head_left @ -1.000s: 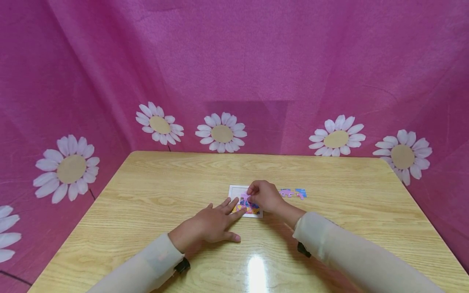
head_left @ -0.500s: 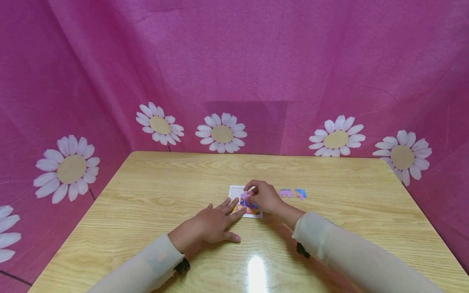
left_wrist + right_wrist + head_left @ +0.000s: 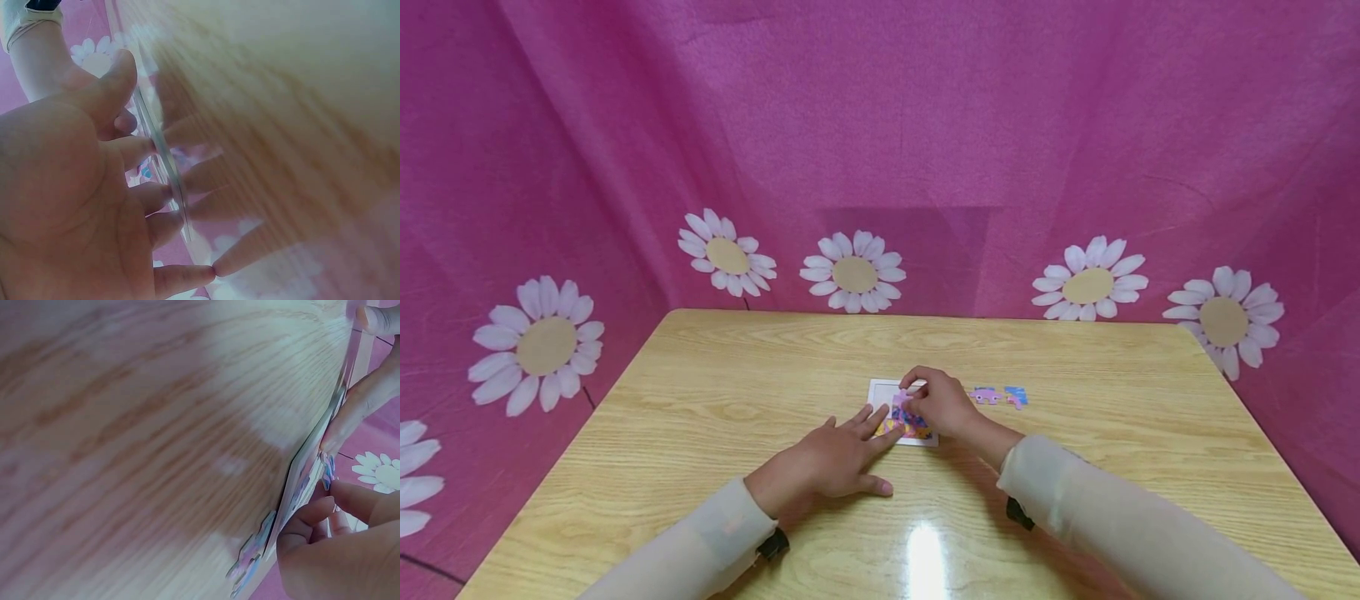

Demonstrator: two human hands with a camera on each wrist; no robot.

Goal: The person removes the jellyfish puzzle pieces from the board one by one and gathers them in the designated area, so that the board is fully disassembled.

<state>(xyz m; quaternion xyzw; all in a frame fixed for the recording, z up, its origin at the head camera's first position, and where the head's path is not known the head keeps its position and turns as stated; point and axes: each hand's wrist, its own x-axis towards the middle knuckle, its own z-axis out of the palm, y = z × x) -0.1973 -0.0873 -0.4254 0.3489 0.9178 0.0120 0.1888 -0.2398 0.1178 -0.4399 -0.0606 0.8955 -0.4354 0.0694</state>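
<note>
A small white-framed puzzle tray (image 3: 880,389) lies mid-table, partly filled with colourful pieces. My right hand (image 3: 912,400) hovers over it with curled fingers and pinches a pink puzzle piece (image 3: 898,405) down against the picture. In the right wrist view the tray's edge (image 3: 312,450) runs between those fingers (image 3: 359,403) and the thumb. My left hand (image 3: 850,442) lies flat on the table, its straight fingertips touching the tray's left lower corner. The left wrist view shows these fingers (image 3: 140,147) pressed at the tray's rim (image 3: 165,162).
Two loose puzzle pieces, one purple (image 3: 987,395) and one blue (image 3: 1017,396), lie just right of the tray. The wooden table (image 3: 1075,367) is ringed by a pink cloth with white daisies (image 3: 853,272). A light glare (image 3: 923,554) sits near the front edge.
The right hand's fingers have shifted slightly over the tray, with the index finger stretching toward its far edge. The left hand has stayed still.
</note>
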